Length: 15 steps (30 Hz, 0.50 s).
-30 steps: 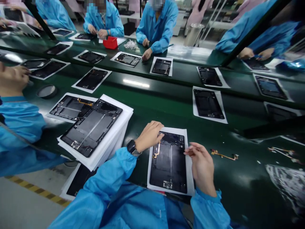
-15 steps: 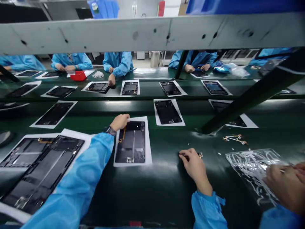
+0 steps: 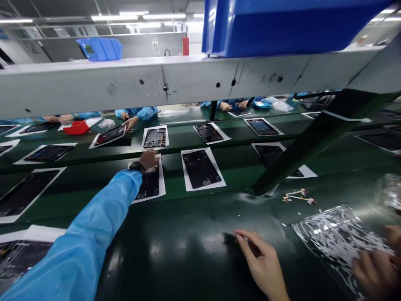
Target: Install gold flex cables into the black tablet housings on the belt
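Observation:
Stretched far forward, my left hand (image 3: 148, 160) is over the upper part of an open black tablet housing (image 3: 149, 184) lying on a white sheet (image 3: 162, 184). The hand is smeared and its fingers cannot be made out clearly. My right hand (image 3: 261, 259) rests low over the dark green bench (image 3: 188, 251), thumb and forefinger pinched together. A tiny dark thing may be at the fingertips; it is too small to name. Beyond it lie several thin white cables with small gold ends (image 3: 299, 195).
Another person's hand (image 3: 372, 267) works at a clear plastic sheet with white strips (image 3: 341, 230) at right. A slanted green post (image 3: 300, 146) and a grey beam (image 3: 188, 83) bearing a blue bin (image 3: 275, 29) stand ahead. More housings (image 3: 202, 169) lie on the green strips.
My left hand has moved forward, and the tablet housing with its sheet has gone from the near bench onto the green strip beyond. The view has tilted up. My right hand stays pinched.

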Each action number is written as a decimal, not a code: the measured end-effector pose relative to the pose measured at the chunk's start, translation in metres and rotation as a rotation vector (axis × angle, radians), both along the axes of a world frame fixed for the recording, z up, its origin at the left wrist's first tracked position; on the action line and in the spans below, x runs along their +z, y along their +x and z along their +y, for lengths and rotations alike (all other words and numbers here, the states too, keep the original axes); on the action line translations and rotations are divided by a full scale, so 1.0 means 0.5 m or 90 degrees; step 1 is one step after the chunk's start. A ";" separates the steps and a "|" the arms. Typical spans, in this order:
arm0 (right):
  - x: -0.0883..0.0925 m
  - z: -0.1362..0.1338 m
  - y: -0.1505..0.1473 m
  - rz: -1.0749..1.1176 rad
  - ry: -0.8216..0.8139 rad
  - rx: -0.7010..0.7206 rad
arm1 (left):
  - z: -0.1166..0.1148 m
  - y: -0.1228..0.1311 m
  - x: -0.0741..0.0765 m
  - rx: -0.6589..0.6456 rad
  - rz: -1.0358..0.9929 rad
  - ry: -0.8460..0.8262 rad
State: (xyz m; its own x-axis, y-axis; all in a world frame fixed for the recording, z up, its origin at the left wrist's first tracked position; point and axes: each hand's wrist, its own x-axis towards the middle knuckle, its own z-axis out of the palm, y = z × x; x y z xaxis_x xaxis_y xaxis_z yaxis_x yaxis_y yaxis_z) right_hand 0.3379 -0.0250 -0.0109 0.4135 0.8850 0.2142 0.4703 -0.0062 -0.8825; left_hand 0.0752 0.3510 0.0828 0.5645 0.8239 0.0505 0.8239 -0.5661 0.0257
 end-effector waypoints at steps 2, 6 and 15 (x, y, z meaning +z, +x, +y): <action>0.011 -0.003 -0.001 0.037 0.002 -0.014 | -0.051 0.073 -0.034 -0.106 0.001 -0.021; 0.024 -0.011 -0.010 0.082 0.004 -0.038 | -0.180 0.217 -0.104 -0.290 0.029 -0.054; 0.080 -0.122 -0.122 0.015 0.120 -0.062 | -0.257 0.261 -0.069 -0.351 0.102 -0.041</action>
